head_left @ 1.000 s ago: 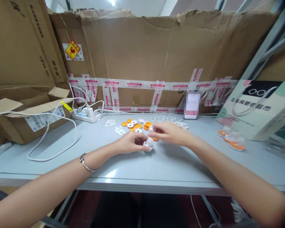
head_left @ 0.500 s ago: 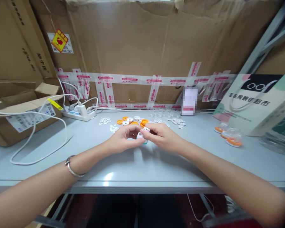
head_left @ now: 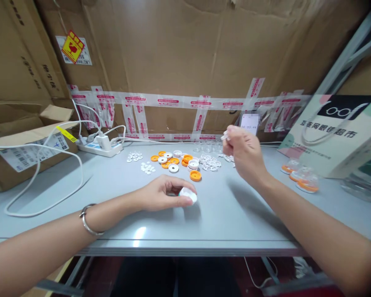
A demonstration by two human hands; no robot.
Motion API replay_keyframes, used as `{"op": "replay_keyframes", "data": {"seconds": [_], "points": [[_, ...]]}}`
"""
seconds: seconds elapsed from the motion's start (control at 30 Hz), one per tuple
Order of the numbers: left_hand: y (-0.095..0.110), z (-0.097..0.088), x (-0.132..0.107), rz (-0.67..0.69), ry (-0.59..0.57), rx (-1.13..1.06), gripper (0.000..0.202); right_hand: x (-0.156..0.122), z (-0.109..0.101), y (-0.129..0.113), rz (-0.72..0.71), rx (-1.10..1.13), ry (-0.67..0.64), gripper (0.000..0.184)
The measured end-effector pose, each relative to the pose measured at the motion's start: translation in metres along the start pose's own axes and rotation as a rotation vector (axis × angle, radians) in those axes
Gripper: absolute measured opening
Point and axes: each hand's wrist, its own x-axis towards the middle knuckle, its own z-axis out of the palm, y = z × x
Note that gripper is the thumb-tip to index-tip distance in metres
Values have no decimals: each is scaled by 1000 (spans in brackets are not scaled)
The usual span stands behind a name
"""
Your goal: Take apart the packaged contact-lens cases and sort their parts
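Note:
My left hand (head_left: 160,193) rests on the grey table (head_left: 111,214), its fingers closed round a small white round part (head_left: 188,195). My right hand (head_left: 243,153) is raised above the table's far side, pinching a tiny clear piece (head_left: 225,135) between thumb and fingertips. Beyond my left hand lies a scatter of orange and white rings (head_left: 176,160), with one orange ring (head_left: 195,176) nearest. Small clear pieces (head_left: 209,161) lie under my right hand.
A white power strip (head_left: 99,147) with cables sits at the back left beside an open cardboard box (head_left: 24,140). Taped cardboard walls the back. A printed paper bag (head_left: 334,132) and capped orange-based parts (head_left: 303,181) stand at the right. A small timer (head_left: 250,122) stands behind my right hand.
My hands have come apart. My right hand lifted up and to the right with a tiny piece; my left hand stayed low on the table with the white part.

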Motion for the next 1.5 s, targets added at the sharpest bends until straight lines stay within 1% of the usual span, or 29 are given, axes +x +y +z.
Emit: {"op": "replay_keyframes", "data": {"seconds": [0.03, 0.1, 0.17, 0.3, 0.37, 0.4, 0.47, 0.57, 0.63, 0.7, 0.73, 0.87, 1.0, 1.1, 1.2, 1.33, 1.5], "points": [[0, 1, 1, 27, 38, 47, 25, 2, -2, 1, 27, 7, -6, 39], [0, 0, 2, 75, 119, 170, 28, 2, -1, 0, 81, 3, -99, 38], [0, -2, 3, 85, 159, 308, 30, -1, 5, -3, 113, 10, -195, 35], [-5, -8, 3, 53, 142, 497, 32, -10, 14, -9, 132, 36, -330, 32], [-9, -11, 3, 72, 130, 572, 34, -12, 15, -9, 143, 23, -365, 33], [-10, -11, 3, 95, 144, 612, 37, -13, 16, -8, 150, 7, -380, 33], [-8, -13, 3, 178, 225, 686, 42, -16, 17, -5, 171, -25, -411, 34], [4, -12, 1, 351, 436, 771, 40, -20, 20, -1, 190, -42, -470, 35], [14, -8, -1, 447, 569, 828, 37, -24, 23, -1, 177, -71, -495, 35], [23, -4, -2, 501, 657, 894, 34, -27, 26, -4, 137, -104, -516, 35], [26, -1, -3, 527, 680, 929, 32, -29, 28, -6, 113, -107, -528, 36], [27, 4, -2, 617, 682, 1047, 19, -32, 29, -13, 55, -54, -570, 36], [25, 2, -2, 616, 693, 1063, 17, -29, 25, -13, 98, 56, -603, 36], [25, -2, -1, 624, 695, 1022, 17, -26, 21, -12, 189, 109, -550, 39], [24, -5, 0, 655, 684, 1036, 16, -26, 19, -12, 261, 98, -521, 34], [19, -4, 0, 683, 653, 1140, 18, -29, 22, -12, 237, 101, -498, 28], [13, 0, -1, 690, 647, 1276, 20, -33, 24, -8, 183, 30, -451, 23]]}}
